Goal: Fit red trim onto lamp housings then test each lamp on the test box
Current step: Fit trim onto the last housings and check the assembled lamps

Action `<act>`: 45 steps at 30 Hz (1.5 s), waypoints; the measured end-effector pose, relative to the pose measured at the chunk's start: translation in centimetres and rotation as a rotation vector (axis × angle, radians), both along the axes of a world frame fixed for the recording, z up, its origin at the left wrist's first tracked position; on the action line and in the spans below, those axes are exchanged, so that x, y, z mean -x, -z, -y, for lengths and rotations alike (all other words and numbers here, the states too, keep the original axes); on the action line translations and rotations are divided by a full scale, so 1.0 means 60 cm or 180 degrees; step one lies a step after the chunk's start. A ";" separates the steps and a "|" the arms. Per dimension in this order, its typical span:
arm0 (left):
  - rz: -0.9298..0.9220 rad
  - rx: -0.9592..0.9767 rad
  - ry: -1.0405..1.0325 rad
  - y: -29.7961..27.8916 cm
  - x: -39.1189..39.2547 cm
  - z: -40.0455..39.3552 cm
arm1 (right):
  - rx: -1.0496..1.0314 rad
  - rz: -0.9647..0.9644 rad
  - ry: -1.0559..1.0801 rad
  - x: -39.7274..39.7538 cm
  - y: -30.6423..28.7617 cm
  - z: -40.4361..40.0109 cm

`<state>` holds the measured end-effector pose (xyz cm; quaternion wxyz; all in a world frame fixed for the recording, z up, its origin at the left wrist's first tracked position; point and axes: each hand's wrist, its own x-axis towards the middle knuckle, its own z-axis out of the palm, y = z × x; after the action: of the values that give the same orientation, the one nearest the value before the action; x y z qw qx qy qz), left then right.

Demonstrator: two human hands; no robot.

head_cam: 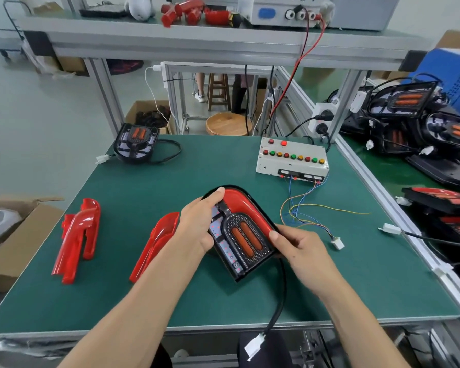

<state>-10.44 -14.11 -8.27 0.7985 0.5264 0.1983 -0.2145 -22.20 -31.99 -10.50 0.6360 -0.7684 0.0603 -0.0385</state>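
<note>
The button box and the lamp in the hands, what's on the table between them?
Head view: bare green mat, with thin coloured wires trailing from the test box just right of the held lamp.

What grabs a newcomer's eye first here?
The lamp at centre, gripped by the left hand and right hand, red trim arched over its top. Next, two loose trims on the green mat to its left, then the test box behind, its row of coloured buttons facing up.

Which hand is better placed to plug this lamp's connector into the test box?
Probably right. The right hand is nearer the white connector hanging off the table edge and the white button-covered test box; the left hand grips the black lamp housing.
</note>
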 end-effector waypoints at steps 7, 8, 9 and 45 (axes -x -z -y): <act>-0.0183 0.0127 -0.0029 -0.001 0.004 -0.004 | -0.0230 0.0311 0.0193 0.003 -0.004 -0.013; -0.0215 0.0142 -0.0038 -0.002 0.003 -0.003 | -0.0374 0.0332 0.0221 0.004 -0.002 -0.012; -0.0250 0.0152 -0.0043 -0.003 0.002 -0.003 | -0.0507 0.0334 0.0211 0.005 0.002 -0.009; 0.0427 -0.0372 0.0389 0.001 0.020 0.002 | 0.0432 0.0239 0.0616 0.044 0.045 0.006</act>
<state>-11.67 -14.23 -8.32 0.7633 0.5964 0.1240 -0.2151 -24.85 -32.36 -13.22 0.5776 -0.7983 0.1076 -0.1325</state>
